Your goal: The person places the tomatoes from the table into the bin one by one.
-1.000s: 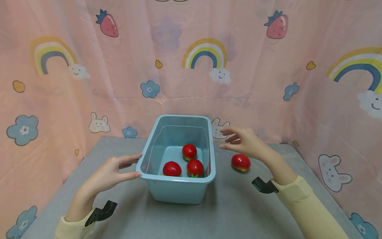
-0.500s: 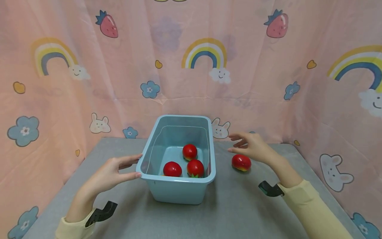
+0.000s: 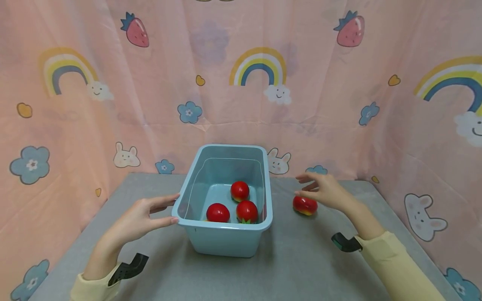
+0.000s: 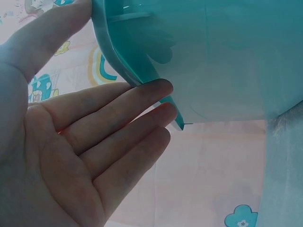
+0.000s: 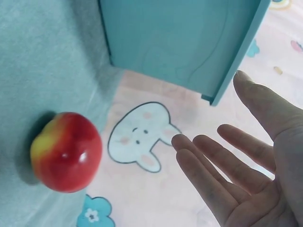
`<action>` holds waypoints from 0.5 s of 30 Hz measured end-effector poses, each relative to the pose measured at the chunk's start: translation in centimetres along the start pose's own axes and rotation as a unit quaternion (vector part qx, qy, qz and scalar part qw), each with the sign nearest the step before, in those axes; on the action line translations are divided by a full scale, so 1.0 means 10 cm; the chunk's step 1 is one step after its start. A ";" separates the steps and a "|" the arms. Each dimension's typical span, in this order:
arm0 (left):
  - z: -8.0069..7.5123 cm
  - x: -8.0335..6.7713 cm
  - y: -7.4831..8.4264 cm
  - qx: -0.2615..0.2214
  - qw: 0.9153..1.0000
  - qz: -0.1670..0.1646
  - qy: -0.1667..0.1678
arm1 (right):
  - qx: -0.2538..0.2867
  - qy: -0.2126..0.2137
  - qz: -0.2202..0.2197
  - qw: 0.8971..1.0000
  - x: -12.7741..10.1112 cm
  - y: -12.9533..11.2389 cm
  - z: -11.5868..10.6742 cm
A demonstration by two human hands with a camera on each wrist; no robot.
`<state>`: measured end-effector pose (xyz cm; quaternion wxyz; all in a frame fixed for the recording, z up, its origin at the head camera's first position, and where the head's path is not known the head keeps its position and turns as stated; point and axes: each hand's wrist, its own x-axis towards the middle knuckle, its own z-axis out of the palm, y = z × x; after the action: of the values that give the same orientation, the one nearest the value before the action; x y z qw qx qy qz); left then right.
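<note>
- Head view: the loose red apple (image 3: 304, 205) lies on the grey tabletop (image 3: 301, 259), to the right of the blue bin (image 3: 225, 234) and apart from its wall. The right hand (image 3: 325, 190) hovers just above and behind the apple, fingers spread and relaxed, gripping nothing; whether a fingertip grazes the fruit cannot be told. This hand is by far the nearer one to the apple.
- Head view: the left hand (image 3: 137, 219) is on the bin's far side from the apple, fingers straight, with fingertips against the bin's left rim near its front corner. Three red fruits (image 3: 239, 190) (image 3: 217, 212) (image 3: 246, 211) sit inside the bin.
- Head view: the apple looks slightly wider than tall, its longer span running left to right; a yellowish patch shows low on it. Which way its stem points cannot be seen. The bin's long axis runs away from the person.
- Left wrist view: the left hand (image 4: 71, 142) is flat and open, fingertips (image 4: 158, 90) touching the underside of the bin's (image 4: 213, 56) rim; nothing is clasped.
- Right wrist view: the right hand (image 5: 246, 175) is open with fingers (image 5: 203, 161) extended, a clear gap between them and the apple (image 5: 66, 151), which rests on the tabletop (image 5: 42, 56) to the fingers' side with its yellow flank showing. The bin's (image 5: 180, 38) wall stands beyond it.
</note>
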<state>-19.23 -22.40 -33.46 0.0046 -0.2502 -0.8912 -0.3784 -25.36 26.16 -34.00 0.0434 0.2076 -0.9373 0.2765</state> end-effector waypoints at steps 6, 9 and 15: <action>0.00 0.00 0.00 0.000 1.000 0.001 0.000 | -0.002 -0.009 0.011 1.000 -0.04 0.10 0.03; 0.00 0.00 0.00 0.000 1.000 0.001 0.000 | -0.005 -0.007 0.007 1.000 -0.06 0.14 0.04; 0.00 0.00 0.00 0.002 1.000 0.000 0.002 | -0.012 -0.006 0.010 1.000 -0.11 0.21 0.06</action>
<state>-19.20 -22.41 -33.47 0.0072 -0.2492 -0.8919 -0.3772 -25.25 27.80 -35.79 0.0380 0.1992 -0.9429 0.2643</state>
